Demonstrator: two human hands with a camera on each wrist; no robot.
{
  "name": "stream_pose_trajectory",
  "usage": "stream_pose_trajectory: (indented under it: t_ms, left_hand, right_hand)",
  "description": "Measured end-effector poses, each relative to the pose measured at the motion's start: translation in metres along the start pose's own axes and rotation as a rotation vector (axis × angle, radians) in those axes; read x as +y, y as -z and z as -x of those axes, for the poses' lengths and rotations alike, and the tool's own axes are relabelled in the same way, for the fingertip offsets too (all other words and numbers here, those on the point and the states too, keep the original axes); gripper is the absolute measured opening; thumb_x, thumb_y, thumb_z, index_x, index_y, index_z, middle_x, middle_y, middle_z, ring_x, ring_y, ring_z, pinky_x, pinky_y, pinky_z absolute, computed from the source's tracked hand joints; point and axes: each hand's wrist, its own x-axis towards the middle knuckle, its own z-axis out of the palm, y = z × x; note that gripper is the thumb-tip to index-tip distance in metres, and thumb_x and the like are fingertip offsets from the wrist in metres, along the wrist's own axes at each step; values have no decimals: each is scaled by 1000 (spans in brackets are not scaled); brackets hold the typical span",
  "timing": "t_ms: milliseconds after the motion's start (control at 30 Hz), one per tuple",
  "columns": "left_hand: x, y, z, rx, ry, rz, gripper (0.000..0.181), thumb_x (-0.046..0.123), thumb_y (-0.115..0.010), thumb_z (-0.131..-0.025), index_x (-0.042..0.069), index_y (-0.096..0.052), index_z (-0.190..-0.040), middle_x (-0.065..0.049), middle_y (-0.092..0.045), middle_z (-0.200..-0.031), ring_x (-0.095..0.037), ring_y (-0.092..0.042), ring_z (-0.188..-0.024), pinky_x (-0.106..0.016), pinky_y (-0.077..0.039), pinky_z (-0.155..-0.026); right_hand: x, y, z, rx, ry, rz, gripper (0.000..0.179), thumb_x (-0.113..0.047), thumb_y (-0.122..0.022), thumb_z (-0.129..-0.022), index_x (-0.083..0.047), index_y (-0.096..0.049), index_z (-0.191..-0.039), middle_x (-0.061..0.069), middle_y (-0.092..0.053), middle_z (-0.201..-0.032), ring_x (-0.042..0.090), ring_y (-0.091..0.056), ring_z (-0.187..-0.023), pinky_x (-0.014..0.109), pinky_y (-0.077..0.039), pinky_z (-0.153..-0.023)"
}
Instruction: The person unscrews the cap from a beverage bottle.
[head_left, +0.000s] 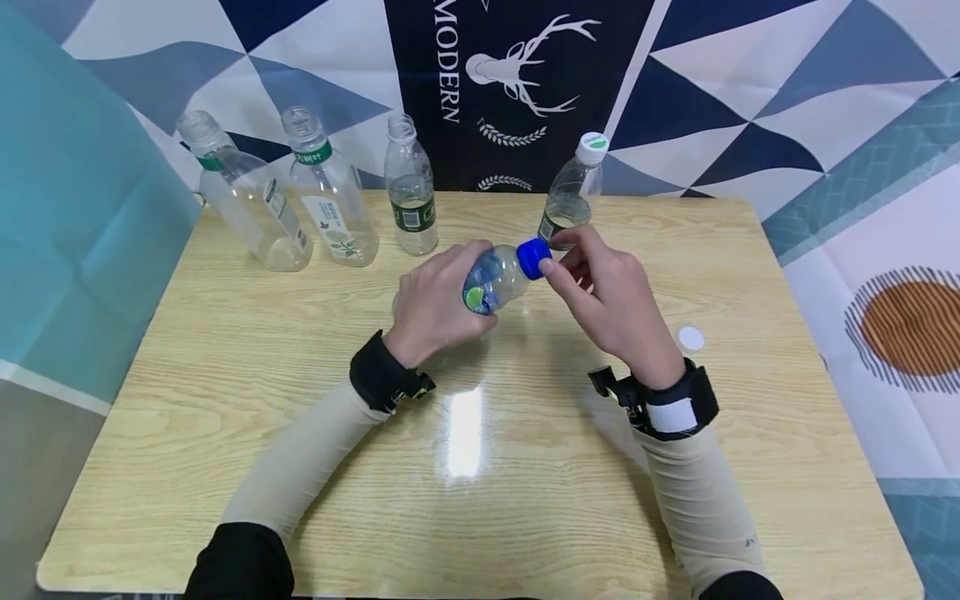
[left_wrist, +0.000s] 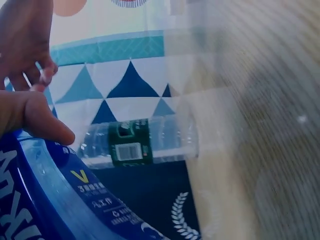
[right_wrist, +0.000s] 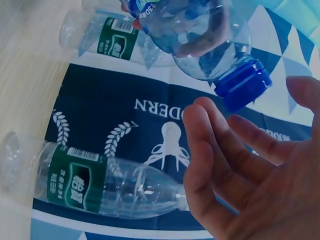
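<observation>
A clear plastic bottle with a blue label and a blue cap is tilted above the table, its capped end toward the right. My left hand grips it round the body; the left wrist view shows the thumb across the blue label. My right hand is at the cap, with thumb and fingers spread around it. In the right wrist view a gap shows between these fingers and the blue cap.
Along the back stand two large uncapped bottles, a smaller uncapped green-labelled bottle and a white-capped bottle. A white cap lies on the wooden table beside my right wrist. Patterned cloth hangs behind.
</observation>
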Motion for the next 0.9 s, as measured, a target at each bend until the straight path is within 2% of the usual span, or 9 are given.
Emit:
stream_pose_trajectory:
  t_ms: [100, 233, 467, 600, 900]
  left_hand:
    - [5, 2, 7, 44, -47, -65, 77, 45, -73, -52, 17, -59, -123, 1, -62, -96, -13, -55, -75, -33, -46, -52]
    - [10, 4, 11, 73, -100, -154, 72, 42, -68, -55, 17, -60, -121, -1, -61, -93, -17, -54, -70, -35, -45, -48]
    - [16, 9, 11, 125, -216, -277, 62, 38, -58, -60, 16, -60, -118, -6, -62, -90, -25, -54, -68, -38, -47, -49]
    - [17, 11, 11, 146, -219, -287, 61, 35, -55, -60, 16, -61, -117, -6, -62, -89, -25, -54, -67, -38, -47, -49]
    - [16, 15, 11, 112, -206, -207, 64, 39, -61, -59, 15, -61, -118, -5, -61, -91, -22, -53, -68, -36, -48, -50]
  right_hand:
    - [-3, -1, 1, 11, 3, 56, 42, -44, -49, -96, -7, -59, -109, -5, -61, -75, 8, -50, -60, 28, -41, -53]
    - [-5, -3, 3, 27, -5, 145, 40, -46, -48, -95, -8, -61, -93, -5, -54, -63, 11, -46, -53, 30, -35, -47]
    - [-7, -11, 2, 91, -85, 233, 52, -54, -41, -95, -15, -52, -61, -4, -43, -49, 14, -40, -45, 35, -26, -44]
    - [-8, -16, 2, 109, -117, 188, 59, -54, -40, -95, -16, -45, -51, -3, -40, -45, 14, -38, -42, 35, -25, -42]
    - [-7, -21, 2, 199, -11, 43, 51, -39, -50, -94, -13, -47, -50, -3, -40, -44, 11, -35, -40, 29, -23, -41]
